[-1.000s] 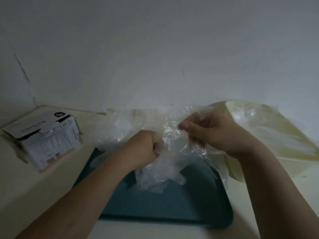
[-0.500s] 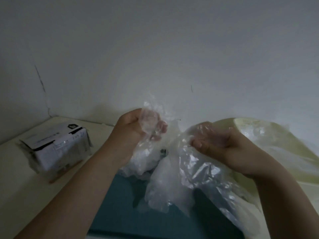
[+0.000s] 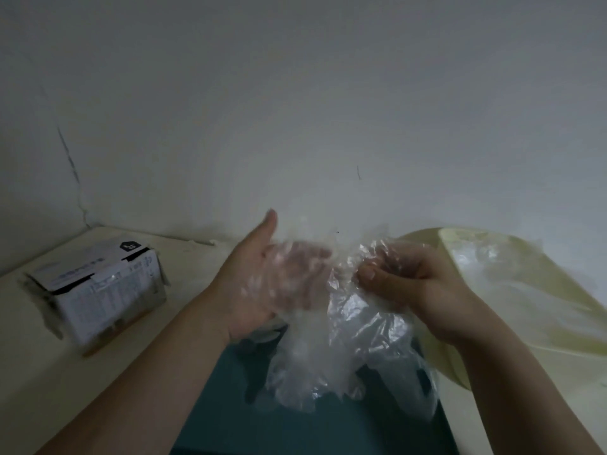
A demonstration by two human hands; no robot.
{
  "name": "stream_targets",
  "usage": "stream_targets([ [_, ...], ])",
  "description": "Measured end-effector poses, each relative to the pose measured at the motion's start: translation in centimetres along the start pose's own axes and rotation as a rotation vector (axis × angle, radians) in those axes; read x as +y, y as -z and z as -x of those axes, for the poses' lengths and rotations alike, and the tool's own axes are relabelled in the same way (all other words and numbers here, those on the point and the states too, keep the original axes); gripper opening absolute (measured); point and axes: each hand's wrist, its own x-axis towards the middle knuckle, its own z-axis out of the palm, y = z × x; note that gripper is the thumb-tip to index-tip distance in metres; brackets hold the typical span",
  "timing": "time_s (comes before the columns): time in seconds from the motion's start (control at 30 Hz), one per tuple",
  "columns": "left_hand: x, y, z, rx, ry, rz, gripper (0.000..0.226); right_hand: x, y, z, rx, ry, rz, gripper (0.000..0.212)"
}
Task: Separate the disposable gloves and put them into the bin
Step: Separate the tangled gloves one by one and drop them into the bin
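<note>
A: Hanging where, those clear gloves [image 3: 341, 349]?
B: Between both hands, a crumpled bunch drooping below them over the teal tray [image 3: 295, 428].
A: Who has hold?
B: The right hand [image 3: 407, 284] pinches the film in curled fingers. The left hand [image 3: 262, 284] lies open, thumb up, film draped across its blurred fingers.
A: And around them?
B: A cream bin [image 3: 542, 323] sits just right of the right hand, and a printed box [image 3: 98, 290] left of the left hand, on the worktop [image 3: 39, 372].
</note>
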Motion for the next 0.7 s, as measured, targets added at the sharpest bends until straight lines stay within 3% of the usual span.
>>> stream_targets([
  [0.07,0.7,0.7,0.3,-0.1,0.028,-0.061,0.097,0.0,0.2,0.0,-0.003,-0.031,0.012,0.027],
  [0.1,0.8,1.0,0.5,-0.167,0.024,-0.119,0.098,0.1,0.2,0.0,0.016,-0.041,0.022,0.026],
  [0.17,0.5,1.6,0.4,-0.217,-0.046,-0.327,0.066,0.3,0.1,-0.1,0.053,-0.044,0.033,0.026],
  [0.23,0.2,1.6,0.3,-0.127,-0.124,-0.506,0.027,0.3,0.0,-0.1,0.078,-0.066,0.012,0.027],
  [0.27,0.2,1.6,0.0,-0.062,-0.153,-0.531,0.019,0.4,0.0,-0.2,0.103,-0.082,0.013,0.026],
  [0.37,0.2,2.0,-0.8,0.111,-0.248,-0.332,0.021,0.9,-0.4,-0.7,0.253,-0.142,0.06,0.024],
  [0.47,0.0,1.2,-1.1,0.064,-0.235,0.053,0.02,1.8,-1.2,-1.2,0.382,-0.176,0.068,0.028],
  [0.6,-1.9,-0.2,-1.2,0.049,-0.107,-0.095,0.017,1.9,-2.1,-1.3,0.374,-0.206,-0.018,0.026],
  [0.7,-1.8,-0.2,-1.3,0.105,-0.115,0.009,0.016,2.1,-1.6,-1.3,0.414,-0.213,0.07,0.029],
])
